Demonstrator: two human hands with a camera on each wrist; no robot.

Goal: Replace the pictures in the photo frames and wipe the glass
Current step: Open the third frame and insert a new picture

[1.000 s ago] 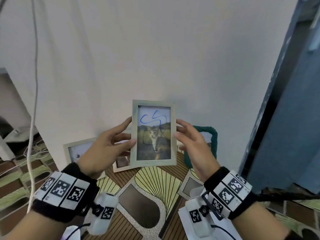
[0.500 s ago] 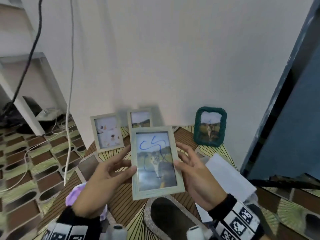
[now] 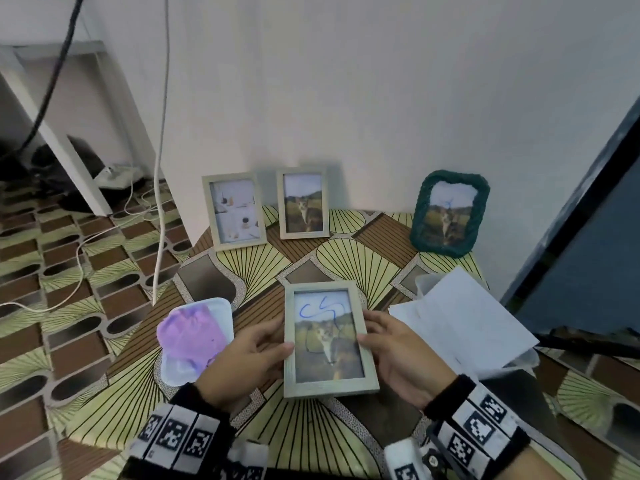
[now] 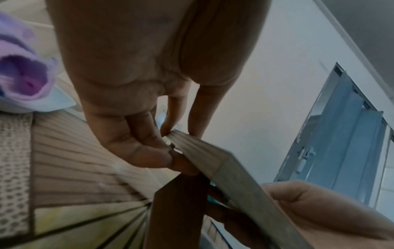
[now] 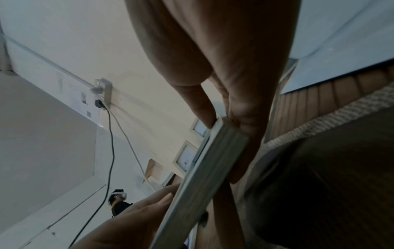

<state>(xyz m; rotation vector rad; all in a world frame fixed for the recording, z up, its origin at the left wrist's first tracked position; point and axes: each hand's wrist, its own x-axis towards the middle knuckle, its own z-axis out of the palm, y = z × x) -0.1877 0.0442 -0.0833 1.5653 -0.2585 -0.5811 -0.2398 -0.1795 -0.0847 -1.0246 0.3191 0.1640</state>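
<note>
I hold the photo frame (image 3: 327,341) low over the tabletop (image 3: 304,441), left hand (image 3: 242,362) pinching at 9 o'clock, right hand (image 3: 401,358) at 3, so the scribbled glass faces me.

Held frame (image 3: 329,341): pale wood-look moulding, matt, fine lengthwise grain on edge; glass front smooth, slightly glossy, blue pen scribble on it. Two far frames (image 3: 237,211) (image 3: 303,202): same pale matt wood look. Far right frame (image 3: 449,213): dark green, rough, knobbly, woven or crocheted look. Surface (image 3: 349,261): printed covering, smooth, faint sheen. Near left tray (image 3: 221,311): white plastic, smooth; cloth (image 3: 188,336) in it purple, soft, fuzzy. Right sheets (image 3: 460,323): white paper, matt. Wall: painted, matt.
</note>
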